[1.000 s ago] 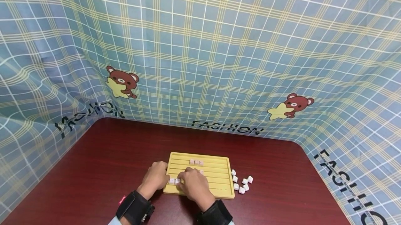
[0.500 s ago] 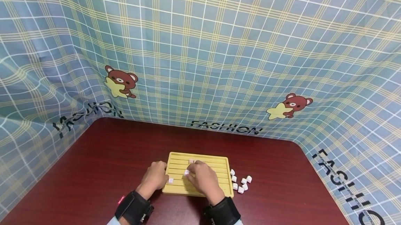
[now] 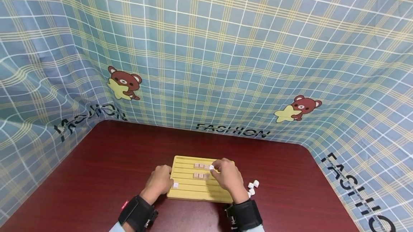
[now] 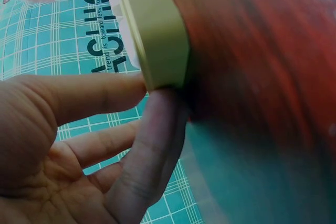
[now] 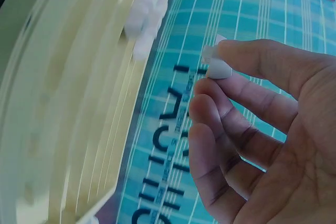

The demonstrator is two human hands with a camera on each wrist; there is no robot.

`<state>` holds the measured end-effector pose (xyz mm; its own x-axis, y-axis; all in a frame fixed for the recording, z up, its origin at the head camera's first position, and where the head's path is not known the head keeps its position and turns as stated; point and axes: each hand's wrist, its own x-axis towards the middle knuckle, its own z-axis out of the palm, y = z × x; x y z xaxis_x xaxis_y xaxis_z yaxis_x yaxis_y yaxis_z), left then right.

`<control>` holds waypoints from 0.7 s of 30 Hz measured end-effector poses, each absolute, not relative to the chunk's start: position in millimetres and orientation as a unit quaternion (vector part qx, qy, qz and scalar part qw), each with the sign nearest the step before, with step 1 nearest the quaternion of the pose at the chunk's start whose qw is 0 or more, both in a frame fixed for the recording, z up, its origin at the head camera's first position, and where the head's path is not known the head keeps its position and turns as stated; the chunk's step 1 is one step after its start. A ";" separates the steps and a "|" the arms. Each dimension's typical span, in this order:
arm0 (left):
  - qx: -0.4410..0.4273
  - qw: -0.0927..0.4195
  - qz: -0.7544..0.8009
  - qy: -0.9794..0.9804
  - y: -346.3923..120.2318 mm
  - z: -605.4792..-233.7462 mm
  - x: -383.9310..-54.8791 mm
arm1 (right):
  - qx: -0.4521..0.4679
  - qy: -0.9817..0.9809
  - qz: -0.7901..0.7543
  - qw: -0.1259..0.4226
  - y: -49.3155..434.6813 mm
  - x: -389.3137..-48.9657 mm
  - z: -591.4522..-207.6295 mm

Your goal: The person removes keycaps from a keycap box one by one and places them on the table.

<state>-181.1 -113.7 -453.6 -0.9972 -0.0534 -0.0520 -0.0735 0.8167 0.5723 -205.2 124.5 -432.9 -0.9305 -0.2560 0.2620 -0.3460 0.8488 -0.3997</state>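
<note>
My left hand (image 3: 159,180) pinches the left edge of a yellow ridged board (image 3: 187,193) between thumb and fingers; the left wrist view shows the grip at the board's corner (image 4: 163,40). Between thumb and index finger, my right hand (image 3: 228,176) pinches a small white keycap (image 5: 219,69). In the head view this keycap is at the right end of the upper row of pale keycaps (image 3: 201,166). Below that row is a second row of keycaps (image 3: 201,176). A single keycap (image 3: 175,185) sits on the board beside my left thumb. My right hand hides the board's right part.
Several loose white keycaps (image 3: 256,183) lie on the dark red table (image 3: 129,153) to the right of the board, some hidden behind my right wrist. A blue checked cloth (image 3: 193,63) hangs behind the table and along both sides.
My right hand has taken a keycap from the lower left of the board and moved right and away with it to the upper row. My left hand has stayed on the board's edge.
</note>
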 end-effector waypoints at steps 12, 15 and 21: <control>-0.039 0.021 0.305 0.951 -114.7 -454.7 -179.9 | 0.082 -0.960 0.251 0.088 160.3 -210.2 -431.9; -0.040 0.024 0.306 0.951 -114.5 -455.1 -180.2 | 0.062 -0.961 0.256 0.086 171.2 -211.8 -432.9; -0.037 0.025 0.309 0.950 -114.6 -453.6 -180.7 | 0.023 -0.962 0.262 0.070 193.3 -215.5 -433.9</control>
